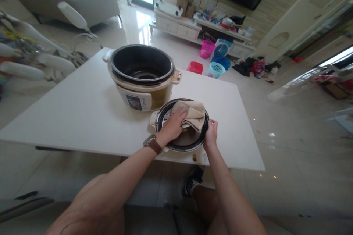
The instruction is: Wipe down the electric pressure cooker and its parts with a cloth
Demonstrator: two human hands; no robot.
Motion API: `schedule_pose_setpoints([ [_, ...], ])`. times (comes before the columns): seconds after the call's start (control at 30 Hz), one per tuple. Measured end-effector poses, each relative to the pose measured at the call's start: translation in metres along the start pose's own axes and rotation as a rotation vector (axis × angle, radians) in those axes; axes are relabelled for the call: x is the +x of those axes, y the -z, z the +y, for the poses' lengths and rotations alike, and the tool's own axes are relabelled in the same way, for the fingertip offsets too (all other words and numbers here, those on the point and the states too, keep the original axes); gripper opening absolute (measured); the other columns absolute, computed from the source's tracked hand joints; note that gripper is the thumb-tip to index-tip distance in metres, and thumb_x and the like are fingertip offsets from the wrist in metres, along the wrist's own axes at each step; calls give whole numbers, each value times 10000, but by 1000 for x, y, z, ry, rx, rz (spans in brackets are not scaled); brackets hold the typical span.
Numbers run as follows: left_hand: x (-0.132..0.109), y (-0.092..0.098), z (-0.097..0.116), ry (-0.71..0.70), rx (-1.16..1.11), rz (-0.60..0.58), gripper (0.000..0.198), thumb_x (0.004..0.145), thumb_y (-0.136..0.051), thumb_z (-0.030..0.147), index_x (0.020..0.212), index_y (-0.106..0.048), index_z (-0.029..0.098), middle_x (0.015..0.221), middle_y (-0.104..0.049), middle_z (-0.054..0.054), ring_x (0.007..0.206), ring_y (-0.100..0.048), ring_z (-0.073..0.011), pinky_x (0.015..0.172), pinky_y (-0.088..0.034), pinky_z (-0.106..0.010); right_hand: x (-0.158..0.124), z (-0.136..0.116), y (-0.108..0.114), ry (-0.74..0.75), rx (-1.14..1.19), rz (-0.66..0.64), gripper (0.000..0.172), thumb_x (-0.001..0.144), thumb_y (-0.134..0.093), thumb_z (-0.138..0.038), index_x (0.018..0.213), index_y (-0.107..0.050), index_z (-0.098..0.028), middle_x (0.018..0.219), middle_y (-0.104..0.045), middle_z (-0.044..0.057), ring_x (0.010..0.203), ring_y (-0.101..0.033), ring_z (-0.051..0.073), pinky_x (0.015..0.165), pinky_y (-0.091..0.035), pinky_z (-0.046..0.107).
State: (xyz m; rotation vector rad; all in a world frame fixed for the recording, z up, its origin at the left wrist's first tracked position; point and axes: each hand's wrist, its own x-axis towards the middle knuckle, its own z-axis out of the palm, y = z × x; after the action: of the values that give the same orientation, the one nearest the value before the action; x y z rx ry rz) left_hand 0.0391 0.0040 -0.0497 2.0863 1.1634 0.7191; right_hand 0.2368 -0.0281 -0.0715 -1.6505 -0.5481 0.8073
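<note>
A round rice cooker lid with a black sealing ring lies underside up near the front of the table. My left hand, with a watch on its wrist, presses a folded beige cloth against the lid's inner face; its fingers are closed on the cloth. Gripping the right rim of the lid is my right hand, its fingers partly hidden behind the edge. Behind the lid, to the left, stands the rice cooker without its lid, showing the dark inner pot and a front control panel.
The white table carries all this, with a small dark item by its front edge. Beyond on the floor are a pink basket, a light blue basket and a red container. White chairs stand left.
</note>
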Motion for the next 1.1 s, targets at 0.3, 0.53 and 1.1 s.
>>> schedule_pose_setpoints([
  [0.3, 2, -26, 15, 1, 258, -142, 664, 832, -580, 44, 1469, -634, 222, 1743, -404, -142, 1668, -180, -465, 1288, -178, -776, -1, 7, -1, 11, 98, -23, 460, 798, -628, -650, 1061, -511, -291, 936, -649, -31, 908, -632, 186, 792, -503, 289],
  [0.53, 4, -5, 17, -130, 256, -383, 607, 802, -550, 5, 1334, -725, 240, 1631, -574, -80, 1669, -234, -389, 1322, -132, -735, 6, 8, -3, -107, 172, 61, 331, 809, -625, -543, 985, -520, -283, 861, -625, -50, 847, -623, 173, 753, -511, 280],
  [1.1, -5, 63, -18, -268, -301, 272, 444, 898, -628, 222, 1319, -742, 142, 1382, -749, -150, 1317, -693, -306, 1121, -541, -428, 6, -1, -2, -14, -57, 19, 369, 821, -615, -587, 1024, -588, -279, 873, -613, -36, 889, -572, 202, 790, -436, 315],
])
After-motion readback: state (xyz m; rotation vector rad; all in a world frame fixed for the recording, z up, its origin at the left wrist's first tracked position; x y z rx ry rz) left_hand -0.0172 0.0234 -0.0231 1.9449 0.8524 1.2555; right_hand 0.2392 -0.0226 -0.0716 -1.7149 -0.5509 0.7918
